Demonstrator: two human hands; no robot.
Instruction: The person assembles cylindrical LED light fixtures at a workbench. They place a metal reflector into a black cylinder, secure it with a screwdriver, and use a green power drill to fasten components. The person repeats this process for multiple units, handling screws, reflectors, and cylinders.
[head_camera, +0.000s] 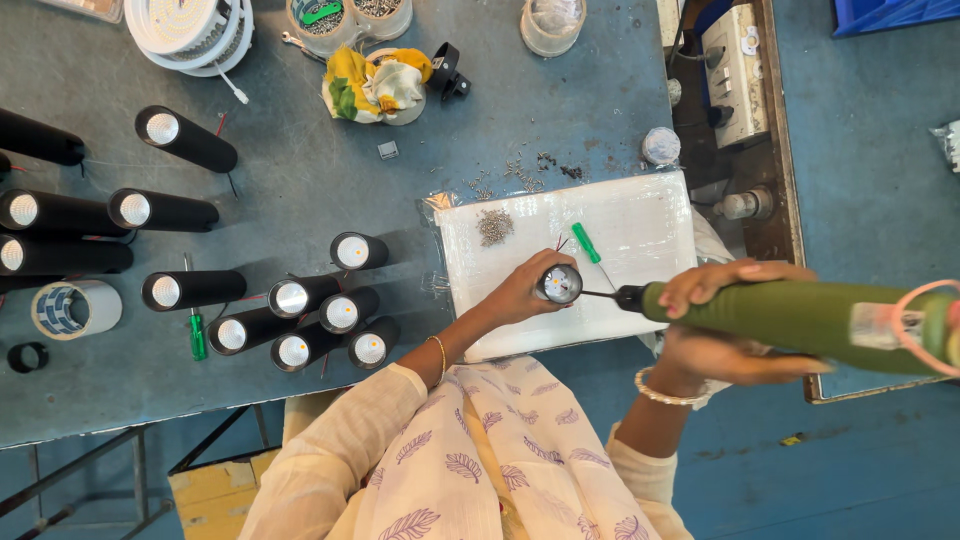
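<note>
Right hand (725, 320) wrapped around green driver (800, 315), bit tip touching lamp (559, 284). Left hand (515, 295) grips lamp over white pad (640, 225). Beyond: screws (494, 226), small screwdriver (586, 243). Far left of grip: black lamps (320, 310).

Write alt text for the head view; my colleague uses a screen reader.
A person's left hand holds a small black lamp over a white board, while the right hand aims a green electric screwdriver at it. More black lamps stand on the grey table.
</note>
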